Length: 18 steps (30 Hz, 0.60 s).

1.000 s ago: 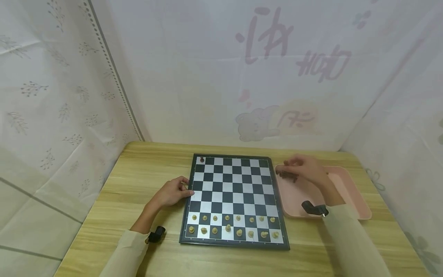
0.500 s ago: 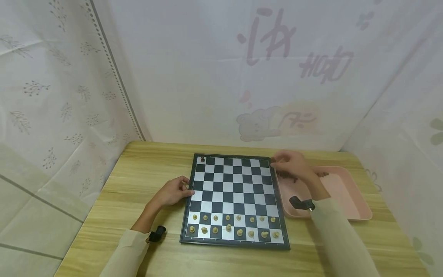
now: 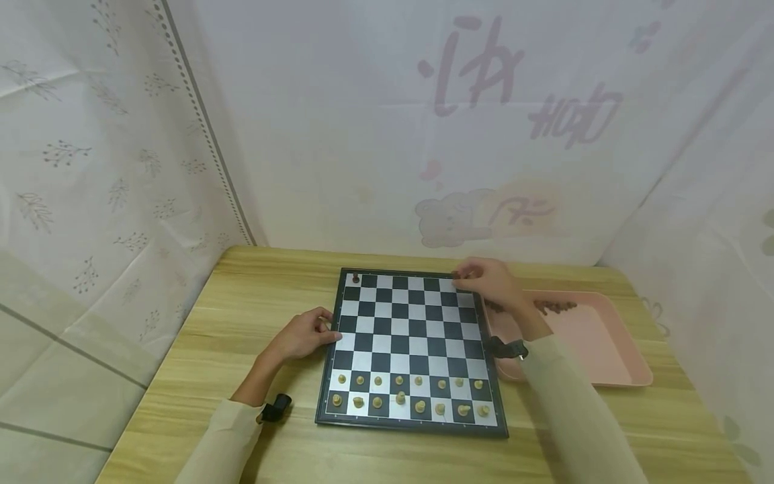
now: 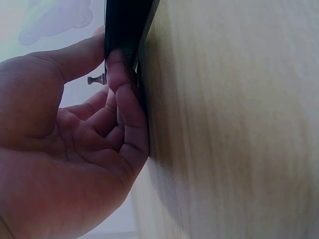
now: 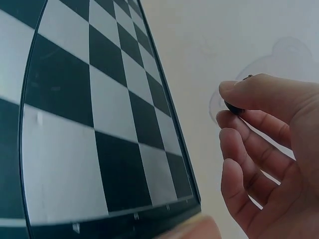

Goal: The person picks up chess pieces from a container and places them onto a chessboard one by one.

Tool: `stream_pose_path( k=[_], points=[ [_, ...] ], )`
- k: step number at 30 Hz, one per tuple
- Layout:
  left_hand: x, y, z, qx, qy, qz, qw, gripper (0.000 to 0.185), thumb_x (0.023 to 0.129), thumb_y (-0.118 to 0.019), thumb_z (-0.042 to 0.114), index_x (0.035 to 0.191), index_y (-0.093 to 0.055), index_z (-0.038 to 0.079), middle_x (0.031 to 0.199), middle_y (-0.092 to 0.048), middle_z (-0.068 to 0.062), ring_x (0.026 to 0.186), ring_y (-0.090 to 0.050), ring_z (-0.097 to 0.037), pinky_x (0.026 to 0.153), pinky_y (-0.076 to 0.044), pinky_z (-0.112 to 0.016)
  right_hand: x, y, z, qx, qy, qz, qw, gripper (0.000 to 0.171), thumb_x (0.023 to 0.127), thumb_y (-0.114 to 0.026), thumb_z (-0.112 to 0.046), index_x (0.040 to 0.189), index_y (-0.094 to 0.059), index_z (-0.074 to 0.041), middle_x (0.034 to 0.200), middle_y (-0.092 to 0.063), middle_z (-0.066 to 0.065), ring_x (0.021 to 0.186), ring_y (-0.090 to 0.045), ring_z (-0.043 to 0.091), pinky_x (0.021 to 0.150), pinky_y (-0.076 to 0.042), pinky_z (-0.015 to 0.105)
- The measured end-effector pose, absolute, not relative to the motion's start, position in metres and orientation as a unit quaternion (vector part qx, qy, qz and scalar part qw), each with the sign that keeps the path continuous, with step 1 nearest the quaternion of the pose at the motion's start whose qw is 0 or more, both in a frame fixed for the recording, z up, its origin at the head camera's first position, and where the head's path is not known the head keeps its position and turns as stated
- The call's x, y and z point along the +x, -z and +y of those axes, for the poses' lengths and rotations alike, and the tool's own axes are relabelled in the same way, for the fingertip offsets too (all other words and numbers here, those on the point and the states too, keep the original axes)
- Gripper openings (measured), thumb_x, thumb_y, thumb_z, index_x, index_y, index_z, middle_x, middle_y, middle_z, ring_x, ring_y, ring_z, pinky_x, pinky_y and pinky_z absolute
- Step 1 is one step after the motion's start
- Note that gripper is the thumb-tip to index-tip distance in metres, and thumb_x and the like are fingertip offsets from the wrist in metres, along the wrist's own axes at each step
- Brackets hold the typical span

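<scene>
A black-and-white chessboard (image 3: 399, 326) lies on the table. My left hand (image 3: 302, 335) grips its left edge, thumb on top and fingers curled against the side; the left wrist view shows the fingers (image 4: 127, 104) at the black edge. Over the far right corner, my right hand (image 3: 492, 281) pinches a dark chess piece (image 5: 234, 108) between thumb and forefinger, mostly covered by them. One dark red chess piece (image 3: 355, 277) stands on the far left corner square. Two rows of cream chess pieces (image 3: 401, 398) occupy the near side.
Right of the board is a pink tray (image 3: 605, 336), partly behind my right forearm. Several dark chess pieces (image 3: 553, 307) lie along its far side. A patterned cloth (image 3: 338, 168) hangs behind the wooden table (image 3: 272, 282).
My right hand has moved left from above the tray to the board's far right corner, carrying the dark chess piece. The left hand stays at the board's edge.
</scene>
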<state>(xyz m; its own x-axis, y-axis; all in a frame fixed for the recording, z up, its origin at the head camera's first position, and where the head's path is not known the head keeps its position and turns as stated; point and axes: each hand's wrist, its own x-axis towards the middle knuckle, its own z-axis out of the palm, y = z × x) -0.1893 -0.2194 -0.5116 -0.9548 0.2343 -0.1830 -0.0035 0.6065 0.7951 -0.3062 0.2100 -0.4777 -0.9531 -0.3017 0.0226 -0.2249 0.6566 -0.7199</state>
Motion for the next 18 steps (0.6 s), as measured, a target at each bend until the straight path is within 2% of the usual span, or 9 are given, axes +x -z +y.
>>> stream_pose_path(
  k=[7, 18],
  points=[
    [-0.189, 0.511, -0.218, 0.06, -0.438, 0.887, 0.138, 0.041, 0.101, -0.082, 0.013, 0.131, -0.064, -0.008, 0.084, -0.07, -0.004, 0.075, -0.06, -0.018, 0.072, -0.046, -0.034, -0.311, 0.479, 0.194, -0.169, 0.394, 0.902, 0.049, 0.024, 0.099, -0.085, -0.023, 0.118, -0.079, -0.01, 0.117, -0.075, 0.009, 0.105, -0.068, 0.032, 0.089, -0.054, 0.048],
    [-0.19, 0.512, -0.217, 0.057, -0.437, 0.888, 0.133, 0.042, 0.1, -0.082, 0.014, 0.131, -0.064, -0.007, 0.085, -0.07, -0.004, 0.075, -0.059, -0.018, 0.072, -0.046, -0.034, -0.322, 0.473, 0.168, -0.172, 0.392, 0.902, 0.064, 0.019, 0.096, -0.087, -0.025, 0.109, -0.078, -0.016, 0.112, -0.075, 0.006, 0.109, -0.07, 0.032, 0.091, -0.053, 0.053]
  ],
)
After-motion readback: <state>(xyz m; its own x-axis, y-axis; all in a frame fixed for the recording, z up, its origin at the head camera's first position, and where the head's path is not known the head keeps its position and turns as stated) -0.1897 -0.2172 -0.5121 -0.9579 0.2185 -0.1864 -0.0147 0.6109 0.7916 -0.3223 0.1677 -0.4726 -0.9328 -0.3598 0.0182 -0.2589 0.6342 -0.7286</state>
